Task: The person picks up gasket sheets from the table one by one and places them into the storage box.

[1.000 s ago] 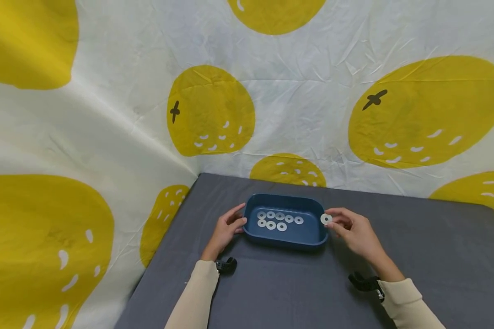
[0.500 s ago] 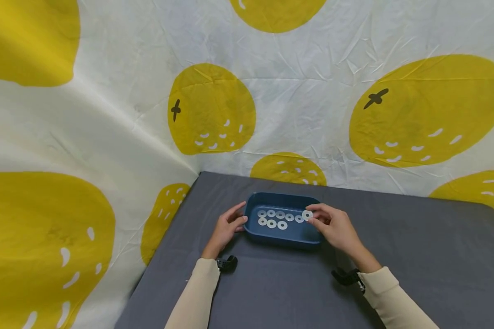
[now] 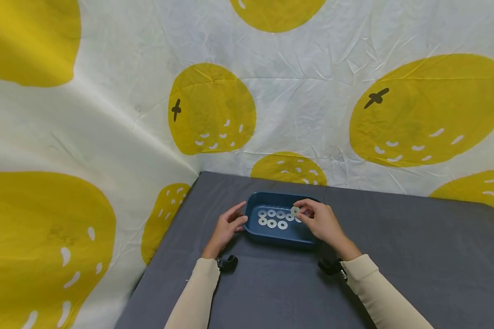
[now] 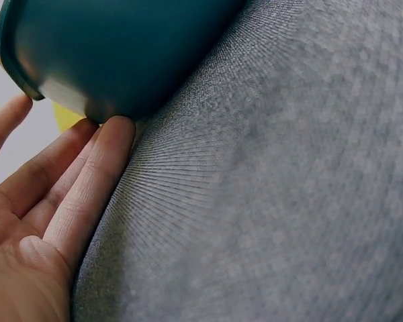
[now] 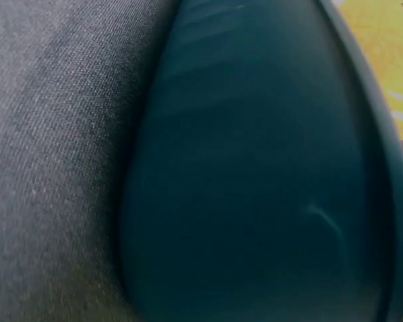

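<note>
A blue rectangular tray [image 3: 267, 238] with rounded corners stands on the grey cloth. Inside it, several flat metal washers [image 3: 271, 224] lie in two rows toward the left. My right hand [image 3: 323, 224] pinches another washer [image 3: 295, 210] between thumb and fingertips, above the tray. A washer at the right of the back row is partly covered by that hand. At the tray's left end, my left hand [image 3: 226, 230] has its thumb at the rim. In the left wrist view its fingers [image 4: 87, 188] lie nearly straight, tips against the tray's outer wall.
Grey cloth [image 3: 271, 292] covers the table. White fabric with big yellow fruit prints [image 3: 212, 109] hangs behind and along the left side. Dark straps [image 3: 228, 264] circle both wrists, below beige sleeves. The tray's side wall [image 5: 255, 168] fills most of the right wrist view.
My right hand has carried the washer leftward from the tray's right rim to over the back row of washers. The left hand and the tray stay in place.
</note>
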{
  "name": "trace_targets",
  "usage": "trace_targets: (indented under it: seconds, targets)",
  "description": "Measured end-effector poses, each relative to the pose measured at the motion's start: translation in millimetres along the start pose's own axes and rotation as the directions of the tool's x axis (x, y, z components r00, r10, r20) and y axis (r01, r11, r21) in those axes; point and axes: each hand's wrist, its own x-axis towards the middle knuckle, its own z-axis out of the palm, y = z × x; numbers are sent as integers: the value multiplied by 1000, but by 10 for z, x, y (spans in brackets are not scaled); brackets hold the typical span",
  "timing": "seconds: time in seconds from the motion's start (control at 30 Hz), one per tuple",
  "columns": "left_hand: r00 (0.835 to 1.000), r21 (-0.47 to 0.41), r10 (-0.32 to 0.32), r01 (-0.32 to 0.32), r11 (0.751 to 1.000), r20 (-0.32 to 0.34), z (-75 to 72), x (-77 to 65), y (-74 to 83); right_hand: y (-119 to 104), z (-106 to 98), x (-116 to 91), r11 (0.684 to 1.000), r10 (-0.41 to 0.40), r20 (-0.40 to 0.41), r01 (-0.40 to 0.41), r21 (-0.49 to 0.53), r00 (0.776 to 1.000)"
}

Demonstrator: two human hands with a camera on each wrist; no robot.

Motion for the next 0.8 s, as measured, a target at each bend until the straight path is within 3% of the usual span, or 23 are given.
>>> trace_targets:
  seconds: [0.2, 0.4, 0.67, 0.8]
  targets:
    - [1000, 0, 11, -11, 1000, 7, -19, 6, -5, -17, 82, 66, 998, 9, 67, -5, -60, 998]
    - [1000, -2, 4, -4, 1000, -2, -40, 8, -33, -39, 140, 120, 982, 30, 123, -6, -190, 992]
    - [1000, 9, -17, 17, 1000, -2, -31, 14, -19, -34, 204, 150, 952, 140, 187, -81, -294, 972]
    - [999, 9, -28, 28, 1000, 20, -18, -17, 86, -37, 216, 154, 940, 179, 209, -104, -323, 961]
